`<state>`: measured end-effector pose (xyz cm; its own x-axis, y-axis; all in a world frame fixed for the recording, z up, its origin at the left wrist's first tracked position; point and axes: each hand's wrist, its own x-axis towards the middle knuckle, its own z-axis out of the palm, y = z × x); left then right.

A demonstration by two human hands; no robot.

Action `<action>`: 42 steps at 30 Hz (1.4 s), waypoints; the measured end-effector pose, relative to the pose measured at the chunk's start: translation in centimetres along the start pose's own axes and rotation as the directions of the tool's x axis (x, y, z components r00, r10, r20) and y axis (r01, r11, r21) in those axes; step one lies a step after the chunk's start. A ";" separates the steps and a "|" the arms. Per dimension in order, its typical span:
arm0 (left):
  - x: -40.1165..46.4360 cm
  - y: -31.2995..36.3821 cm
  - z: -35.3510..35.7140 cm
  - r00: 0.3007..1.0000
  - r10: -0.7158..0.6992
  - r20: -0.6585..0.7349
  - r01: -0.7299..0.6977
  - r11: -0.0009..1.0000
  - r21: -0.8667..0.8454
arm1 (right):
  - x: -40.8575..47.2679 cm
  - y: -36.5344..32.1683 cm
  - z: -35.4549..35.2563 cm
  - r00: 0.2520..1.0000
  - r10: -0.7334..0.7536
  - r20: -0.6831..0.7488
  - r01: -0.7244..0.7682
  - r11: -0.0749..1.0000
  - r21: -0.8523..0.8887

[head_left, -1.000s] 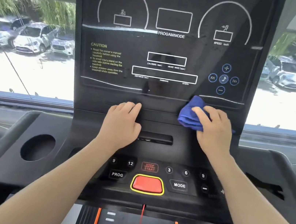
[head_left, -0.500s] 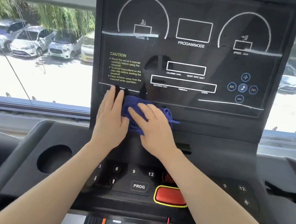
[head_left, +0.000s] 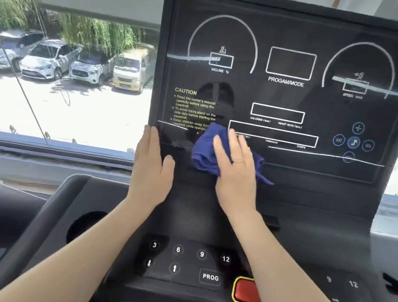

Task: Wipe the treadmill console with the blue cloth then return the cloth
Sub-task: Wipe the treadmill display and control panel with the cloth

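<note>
Head view: everything below comes from this one camera, looking forward and down.
Cloth: the blue cloth point(head_left: 206, 152) sits bunched against the lower left part of the black console point(head_left: 285, 99), right at the bottom edge of the display panel, just below the caution text.
Right hand: the right hand point(head_left: 237, 172) lies flat on top of the cloth, fingers straight and spread, pressing it to the console; cloth pokes out to the left of the fingers and trails out to the right of the palm. A thin ring point(head_left: 238, 161) shows on one finger.
Left hand: the left hand point(head_left: 153, 167) is just left of the cloth, not touching it; fingers straight and together, resting relaxed on the console's left edge, holding nothing.
Top row writing: "INCLINE %", "PROGAM/MODE" and "SPEED", the last one blurred.
Caution text: yellow "CAUTION", then lines about reading the owner's manual, standing on the side rails and keeping children away; the cloth covers the end of it.
Small labels: "CALORIES" and "HEART RATE" under a box; the row below is too blurred to read.
Keypad point(head_left: 189, 262): "3", "6", "9", "12", two arrows and "PROG"; "9", "12", minus and plus on the right.
Red button point(head_left: 247, 292): yellow-rimmed, partly hidden by the right forearm.
Window: parked cars point(head_left: 51, 59) and trees outside.
</note>
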<state>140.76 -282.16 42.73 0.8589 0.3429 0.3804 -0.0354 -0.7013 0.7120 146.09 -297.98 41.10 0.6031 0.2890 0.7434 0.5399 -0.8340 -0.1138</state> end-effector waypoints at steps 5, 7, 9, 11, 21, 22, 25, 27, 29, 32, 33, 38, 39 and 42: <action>0.7 -0.4 -1.3 0.999 0.036 0.004 -0.036 0.998 -0.057 | 2.9 -4.1 1.8 0.961 -0.269 0.069 0.273 0.960 -0.064; 1.5 -0.4 -1.8 0.996 0.089 -0.009 -0.089 0.996 -0.019 | 3.7 -3.4 1.7 0.935 -0.353 -0.018 0.347 0.926 -0.147; 2.7 -0.3 -2.2 0.981 0.191 -0.015 -0.190 0.980 0.051 | 4.8 -2.3 1.0 0.913 -0.401 -0.070 0.372 0.893 -0.252; 4.4 0.2 -2.8 0.966 0.260 -0.006 -0.259 0.963 0.076 | 6.9 -1.3 0.2 0.928 -0.340 -0.150 0.281 0.906 -0.316; 9.3 2.0 -5.2 0.957 0.287 0.055 -0.291 0.953 0.091 | 12.8 -2.0 -2.7 0.972 0.069 -0.224 -0.059 0.997 0.050; 8.8 2.2 -5.3 0.957 0.287 0.035 -0.288 0.957 0.035 | 12.4 -2.1 -3.5 0.977 0.158 -0.142 -0.115 0.956 0.268; 6.6 3.6 -5.8 0.970 0.241 0.017 -0.232 0.949 -0.213 | 11.3 -1.8 -5.9 0.864 0.454 0.217 -0.460 0.537 0.707; 5.2 4.9 -5.8 0.976 0.184 0.118 -0.126 0.915 -0.384 | 10.6 -1.8 -7.2 0.761 0.469 0.448 -0.607 0.271 0.747; 4.1 5.5 -5.3 0.966 0.142 0.215 -0.032 0.894 -0.447 | 9.8 -1.8 -8.3 0.703 0.353 0.618 -0.674 0.052 0.737; 3.0 5.9 -4.9 0.958 0.111 0.266 0.016 0.901 -0.434 | 8.3 -1.8 -9.5 0.630 0.237 0.739 -0.723 -0.168 0.670; 2.6 6.0 -4.8 0.950 0.101 0.295 0.032 0.909 -0.414 | 7.8 -1.8 -9.8 0.615 0.226 0.755 -0.723 -0.220 0.655; 0.6 6.5 -5.2 0.673 0.023 0.739 0.510 0.710 -0.486 | 5.1 -1.6 -10.3 0.604 0.120 0.788 -0.701 -0.389 0.597; 0.4 6.5 -5.1 0.652 0.032 0.758 0.549 0.669 -0.500 | 4.6 -1.8 -10.4 0.614 0.094 0.784 -0.704 -0.383 0.597; -0.2 6.3 -4.7 0.741 0.014 0.671 0.458 0.720 -0.521 | 3.5 -2.0 -10.3 0.687 -0.013 0.727 -0.701 -0.277 0.657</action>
<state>138.00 -283.69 49.87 0.9791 -0.1746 -0.1043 0.1019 -0.0224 0.9945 141.03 -300.17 50.72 0.8338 0.5511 0.0334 -0.1862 0.3375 -0.9227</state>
